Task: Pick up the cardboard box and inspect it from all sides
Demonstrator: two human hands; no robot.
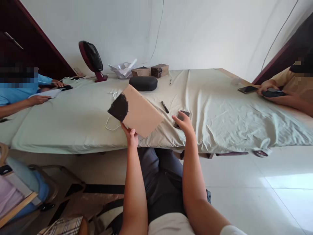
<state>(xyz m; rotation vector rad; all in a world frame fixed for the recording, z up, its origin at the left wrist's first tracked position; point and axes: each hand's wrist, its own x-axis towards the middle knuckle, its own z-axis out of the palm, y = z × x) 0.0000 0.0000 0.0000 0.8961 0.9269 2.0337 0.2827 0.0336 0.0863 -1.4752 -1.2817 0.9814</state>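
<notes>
My left hand (pixel 131 135) grips the near edge of a flat brown cardboard box (pixel 139 111) with a black patch at one corner, holding it tilted above the table's front edge. My right hand (pixel 184 123) is closed on a small dark flat object (pixel 182 117) that rests on the pale green cloth (pixel 220 111). A black pen (pixel 165 107) lies on the cloth between the box and my right hand. A white cord (pixel 109 125) loops out from under the box.
A black case (pixel 143 83), two small brown boxes (pixel 150 70), crumpled white wrapping (pixel 122 69) and a red fan (pixel 91 58) sit at the back. One person at the left (pixel 22 94) touches papers; another at the right (pixel 281 93) holds a phone. A chair (pixel 26 186) stands near left.
</notes>
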